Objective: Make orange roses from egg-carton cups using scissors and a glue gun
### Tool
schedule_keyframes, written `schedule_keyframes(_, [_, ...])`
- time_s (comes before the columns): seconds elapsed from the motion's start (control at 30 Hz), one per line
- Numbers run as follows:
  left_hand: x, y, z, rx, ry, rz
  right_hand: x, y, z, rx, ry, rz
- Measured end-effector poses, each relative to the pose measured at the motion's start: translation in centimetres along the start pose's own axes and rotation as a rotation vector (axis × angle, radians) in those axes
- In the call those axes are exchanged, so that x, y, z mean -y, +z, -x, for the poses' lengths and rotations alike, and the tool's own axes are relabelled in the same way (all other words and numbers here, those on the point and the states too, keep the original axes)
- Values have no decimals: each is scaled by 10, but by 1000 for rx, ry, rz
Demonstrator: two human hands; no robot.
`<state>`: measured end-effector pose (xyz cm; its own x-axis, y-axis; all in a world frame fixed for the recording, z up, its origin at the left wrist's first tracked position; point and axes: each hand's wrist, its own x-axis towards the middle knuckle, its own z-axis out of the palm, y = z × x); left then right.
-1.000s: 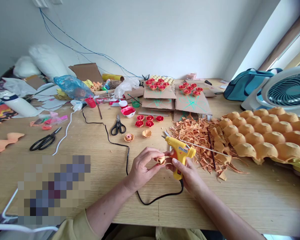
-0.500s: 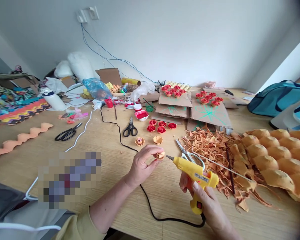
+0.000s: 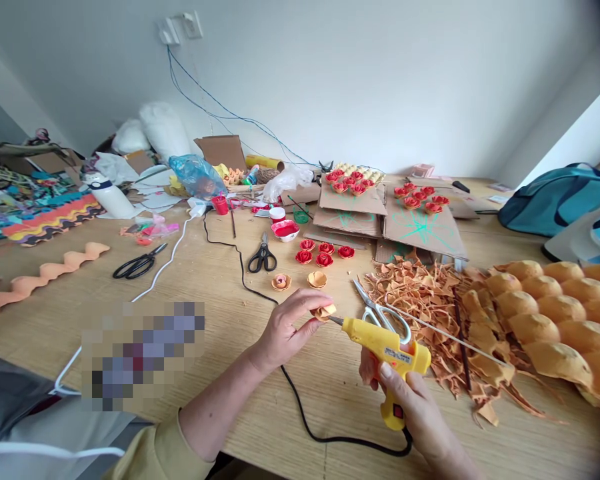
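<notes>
Between the thumb and fingers of my left hand (image 3: pixel 285 330) is a small orange paper-pulp flower piece (image 3: pixel 324 311). My right hand (image 3: pixel 405 397) grips a yellow hot glue gun (image 3: pixel 386 345) by its handle, a finger at the trigger. The gun's metal nozzle points left and reaches the flower piece, seemingly touching it. Just beyond lie an unpainted orange flower (image 3: pixel 317 279) and another one with a rolled centre (image 3: pixel 281 282). Several red painted flowers (image 3: pixel 325 259) sit behind them. White-handled scissors (image 3: pixel 383 317) rest beside the gun, partly behind it.
A heap of orange scraps (image 3: pixel 425 293) and an orange egg tray (image 3: pixel 550 300) fill the right side. Black scissors (image 3: pixel 263 257), a bowl of red paint (image 3: pixel 285 230) and cardboard with red flowers (image 3: pixel 423 227) stand farther back. The gun's black cord (image 3: pixel 305 420) crosses the tabletop.
The glue gun has moved slightly left, bringing its nozzle from a small gap up to the flower piece. My left hand has turned the piece a little.
</notes>
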<state>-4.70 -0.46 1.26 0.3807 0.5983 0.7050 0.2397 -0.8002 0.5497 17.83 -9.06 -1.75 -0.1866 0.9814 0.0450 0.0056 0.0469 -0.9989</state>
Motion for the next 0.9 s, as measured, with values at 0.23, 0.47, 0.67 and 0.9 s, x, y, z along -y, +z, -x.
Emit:
schedule_keyframes(0.23, [-1, -1, -1, 22, 4, -15, 1, 0, 0, -27, 6, 4])
schedule_keyframes(0.47, [-1, -2, -2, 22, 31, -42, 2, -1, 0, -24, -4, 52])
schedule_keyframes(0.67, [1, -1, -2, 6, 43, -37, 3, -1, -1, -22, 24, 64])
schedule_keyframes(0.9, [0, 1, -1, -10, 7, -29, 3, 1, 1, -77, 66, 74])
